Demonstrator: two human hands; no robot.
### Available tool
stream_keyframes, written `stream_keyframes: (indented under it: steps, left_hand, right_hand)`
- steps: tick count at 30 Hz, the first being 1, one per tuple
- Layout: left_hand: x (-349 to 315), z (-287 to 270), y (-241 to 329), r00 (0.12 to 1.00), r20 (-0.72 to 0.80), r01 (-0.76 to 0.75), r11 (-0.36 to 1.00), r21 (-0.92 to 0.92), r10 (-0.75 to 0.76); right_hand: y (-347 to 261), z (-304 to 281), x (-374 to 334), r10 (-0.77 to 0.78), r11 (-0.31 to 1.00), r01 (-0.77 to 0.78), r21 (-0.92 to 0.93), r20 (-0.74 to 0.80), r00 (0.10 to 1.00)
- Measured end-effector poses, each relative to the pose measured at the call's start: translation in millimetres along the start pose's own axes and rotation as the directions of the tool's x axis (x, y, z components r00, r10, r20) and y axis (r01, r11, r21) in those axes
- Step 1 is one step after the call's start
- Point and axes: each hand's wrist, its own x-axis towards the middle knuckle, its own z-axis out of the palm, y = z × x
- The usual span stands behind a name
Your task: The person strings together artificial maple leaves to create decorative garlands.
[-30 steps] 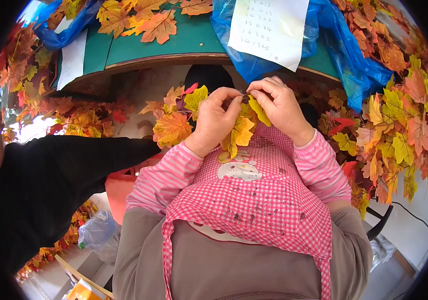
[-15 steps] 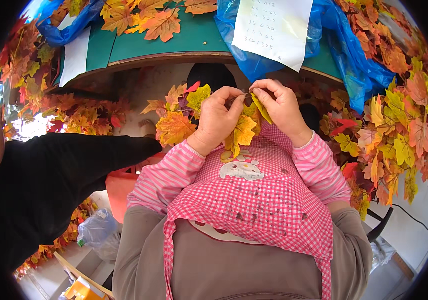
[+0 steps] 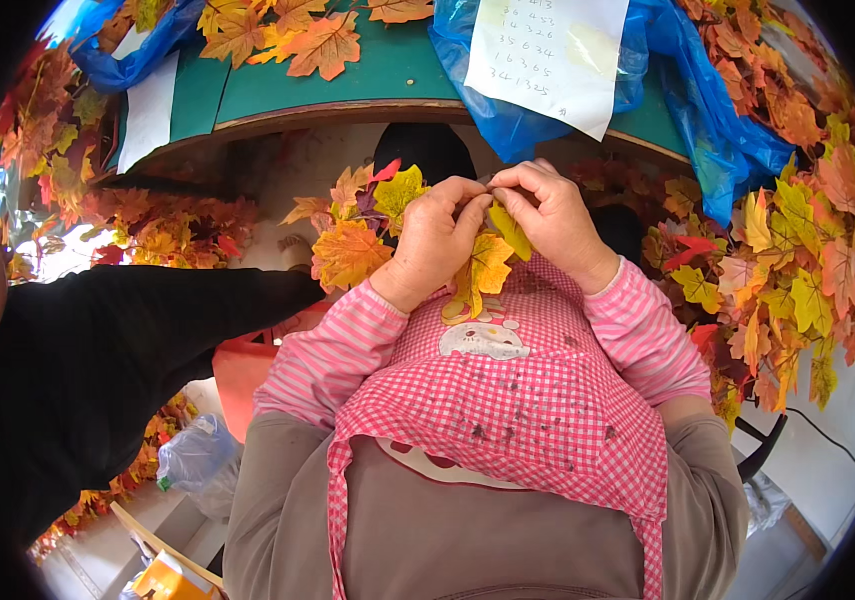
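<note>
Both hands meet above my lap, fingertips pinched close together. My left hand (image 3: 435,240) is closed on a garland of artificial maple leaves (image 3: 351,254), whose orange, yellow and red leaves fan out to its left. A yellow-orange leaf (image 3: 489,264) hangs below, between the hands. In my right hand (image 3: 560,222), also closed, is a yellow-green artificial leaf (image 3: 512,232), held at its top end. The fingers hide the spot where leaf and garland meet.
A green table (image 3: 338,88) curves ahead, bearing loose orange leaves (image 3: 324,45), blue plastic bags (image 3: 698,110) and a handwritten paper (image 3: 543,60). Leaf garlands (image 3: 798,270) hang at the right. Another person's black-clothed leg (image 3: 128,350) and a red stool (image 3: 243,385) are at left.
My right hand has moved slightly left, bringing the yellow-green leaf and its fingertips up against my left fingertips. The garland stays nearly in place.
</note>
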Motion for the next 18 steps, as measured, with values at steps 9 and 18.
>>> stream_keyframes:
  steps: [9,18]
  left_hand:
    - [2.9,-7.1,4.0,0.985,0.162,-0.080,0.988,0.135,0.058]
    - [9.3,-13.8,7.9,0.972,0.061,-0.233,0.965,0.122,0.227]
  right_hand:
    - [12.2,-4.2,1.4,0.045,0.992,-0.059,0.115,0.120,0.992]
    - [-10.5,1.4,-27.8,-0.034,0.998,0.040,0.056,-0.102,0.994]
